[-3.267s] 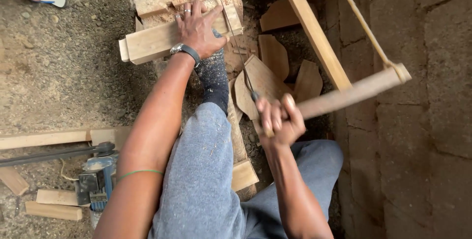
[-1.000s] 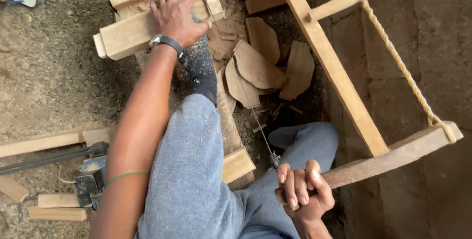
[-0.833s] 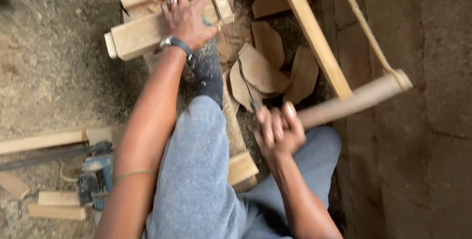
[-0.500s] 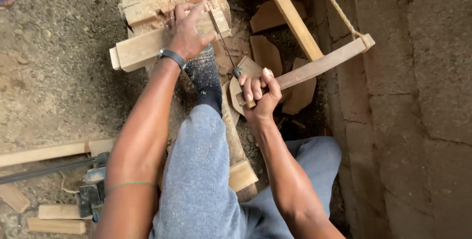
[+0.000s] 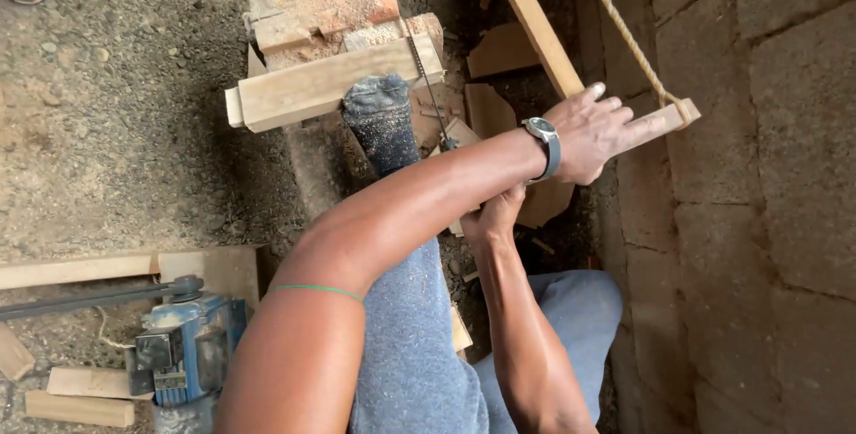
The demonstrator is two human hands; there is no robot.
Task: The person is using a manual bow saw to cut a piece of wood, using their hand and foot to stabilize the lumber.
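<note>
I see my left hand (image 5: 596, 133) reaching across my body to the wooden frame saw (image 5: 535, 19). Its fingers are laid flat and a bit spread over the saw's end bar, near where the rope (image 5: 629, 37) is tied. My right hand (image 5: 495, 211) is under my left arm. It is mostly hidden, so I cannot tell if it is open or closed, or what it holds. The thin saw blade (image 5: 415, 55) runs down left of my hands and sits in a cut in the wood block (image 5: 330, 82). My foot in a grey sock (image 5: 382, 122) presses on that block. Flat wood scraps (image 5: 499, 50) lie on the ground near the hands. Far to the left, by my elbow, sits a blue power tool (image 5: 183, 358).
</note>
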